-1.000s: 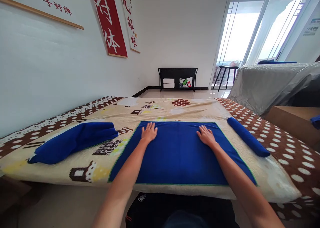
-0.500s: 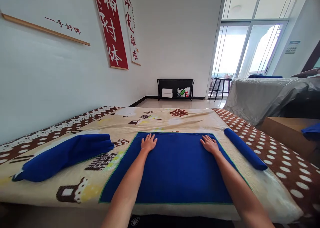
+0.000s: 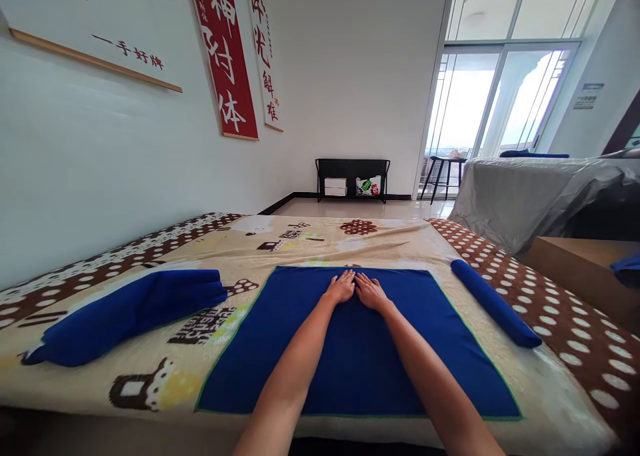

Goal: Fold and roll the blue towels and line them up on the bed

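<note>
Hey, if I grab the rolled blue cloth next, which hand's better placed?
Probably your right hand: the rolled blue cloth lies on that side, past the right edge of the flat blue cloth where both hands rest. Your left hand is farther from it.

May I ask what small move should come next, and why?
Probably slide the left hand and right hand apart along the far edge of the green-edged blue cloth: both rest palm-down, side by side, near that edge's middle, leaving its corners unpressed.
</note>
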A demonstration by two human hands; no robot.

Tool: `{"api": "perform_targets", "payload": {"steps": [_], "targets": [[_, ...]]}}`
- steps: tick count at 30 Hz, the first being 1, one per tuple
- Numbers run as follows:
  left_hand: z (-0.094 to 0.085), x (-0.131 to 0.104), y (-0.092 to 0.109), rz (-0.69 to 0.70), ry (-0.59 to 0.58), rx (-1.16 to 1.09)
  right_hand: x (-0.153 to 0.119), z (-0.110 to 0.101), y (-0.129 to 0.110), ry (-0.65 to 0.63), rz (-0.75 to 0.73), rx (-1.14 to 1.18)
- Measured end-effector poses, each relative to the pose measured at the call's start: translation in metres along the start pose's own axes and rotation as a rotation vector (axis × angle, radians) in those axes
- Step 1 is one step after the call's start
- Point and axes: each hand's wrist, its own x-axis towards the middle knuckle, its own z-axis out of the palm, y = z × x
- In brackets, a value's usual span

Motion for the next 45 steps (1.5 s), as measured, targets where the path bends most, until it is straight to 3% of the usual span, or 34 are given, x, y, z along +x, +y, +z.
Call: {"api": "perform_targets", "payload": {"steps": [2, 4, 7, 11, 14, 17, 19, 23, 26, 27, 29, 35, 38, 41, 43, 45], "targets": [[0.008, 0.003, 0.004, 0.018, -0.017, -0.003, 0.005, 0.006, -0.003, -0.005, -0.016, 0.012], [0.009, 0.001, -0.012, -0.023, -0.028, 0.003, 0.003, 0.003, 0.015, -0.005, 0.028, 0.012], [-0.004, -0.012, -0.064, -0.171, -0.023, 0.032, -0.009, -0.014, 0.068, 0.002, 0.173, -0.002], [-0.035, -0.041, -0.143, -0.400, 0.001, 0.078, -0.039, -0.043, 0.143, 0.012, 0.397, -0.031], [-0.052, -0.057, -0.175, -0.493, 0.004, 0.102, -0.054, -0.057, 0.170, 0.024, 0.519, -0.059], [-0.052, -0.052, -0.162, -0.424, 0.008, 0.106, -0.050, -0.054, 0.157, 0.056, 0.547, -0.093], [-0.041, -0.036, -0.129, -0.301, 0.008, 0.092, -0.035, -0.043, 0.126, 0.078, 0.476, -0.105], [-0.006, 0.005, -0.038, -0.037, -0.034, 0.029, 0.004, -0.006, 0.043, 0.048, 0.182, -0.070], [0.013, 0.022, -0.002, 0.044, -0.062, -0.003, 0.022, 0.013, 0.009, 0.012, 0.056, -0.040], [0.016, 0.023, -0.001, 0.040, -0.062, -0.005, 0.024, 0.015, 0.009, 0.004, 0.050, -0.035], [0.014, 0.018, -0.019, -0.012, -0.049, 0.003, 0.022, 0.011, 0.028, -0.005, 0.089, -0.033], [-0.023, -0.022, -0.134, -0.312, -0.021, 0.057, -0.027, -0.034, 0.148, -0.028, 0.406, -0.072], [-0.041, -0.045, -0.169, -0.413, -0.007, 0.078, -0.055, -0.052, 0.183, -0.021, 0.536, -0.095], [-0.048, -0.055, -0.167, -0.438, 0.022, 0.089, -0.066, -0.058, 0.182, 0.027, 0.601, -0.118], [-0.043, -0.054, -0.144, -0.366, 0.032, 0.081, -0.061, -0.053, 0.160, 0.070, 0.589, -0.128], [-0.031, -0.046, -0.106, -0.244, 0.018, 0.058, -0.050, -0.042, 0.126, 0.087, 0.520, -0.121]]}}
